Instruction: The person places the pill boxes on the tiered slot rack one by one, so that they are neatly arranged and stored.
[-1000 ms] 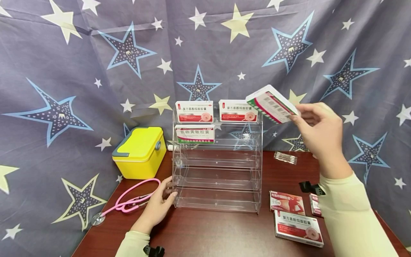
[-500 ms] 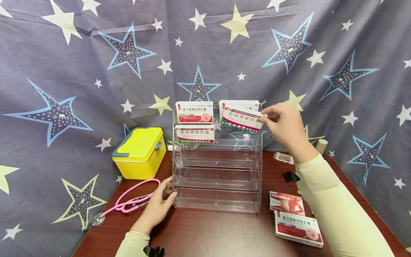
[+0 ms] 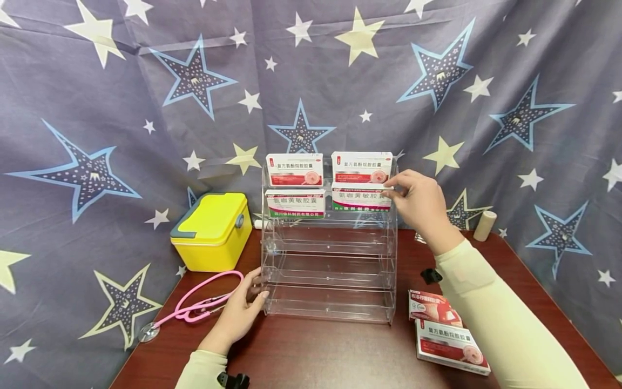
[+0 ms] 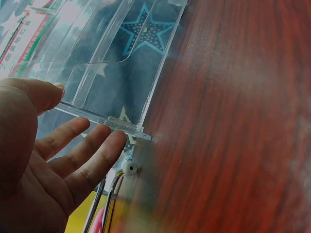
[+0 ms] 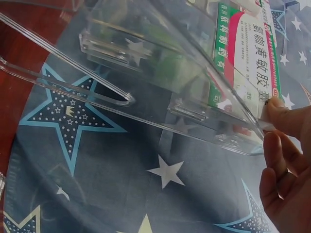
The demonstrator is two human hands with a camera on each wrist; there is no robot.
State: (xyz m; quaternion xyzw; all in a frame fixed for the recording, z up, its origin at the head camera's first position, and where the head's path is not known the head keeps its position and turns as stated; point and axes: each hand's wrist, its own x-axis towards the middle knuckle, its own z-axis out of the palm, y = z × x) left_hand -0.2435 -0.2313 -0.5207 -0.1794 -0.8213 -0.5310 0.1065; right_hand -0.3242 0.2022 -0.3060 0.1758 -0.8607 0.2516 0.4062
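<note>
Star-printed cloth backdrop (image 3: 97, 108), grey-blue, behind a dark wooden table (image 3: 320, 351).

Clear acrylic tiered rack (image 3: 328, 259), centre of table. Top tier: two white-and-red boxes (image 3: 294, 169) with Chinese print too small to read surely. Second tier, left: green-banded box (image 3: 295, 203) reading 氨咖黄敏胶囊.

Yellow case (image 3: 211, 229), at 9 o'clock from the rack; pink stethoscope (image 3: 194, 302) at 8 o'clock.

Two more boxes (image 3: 449, 337) flat on the table at 4 o'clock.

Green-banded medicine box (image 3: 362, 199), second tier right, long axis level, face toward the viewer, same 氨咖黄敏胶囊 lettering.

Right hand (image 3: 418, 202): fingertips pinching that box's right end, other fingers loosely curled.

Left hand (image 3: 240, 310): fingers straight, spread, resting against the rack's lower left edge.
</note>
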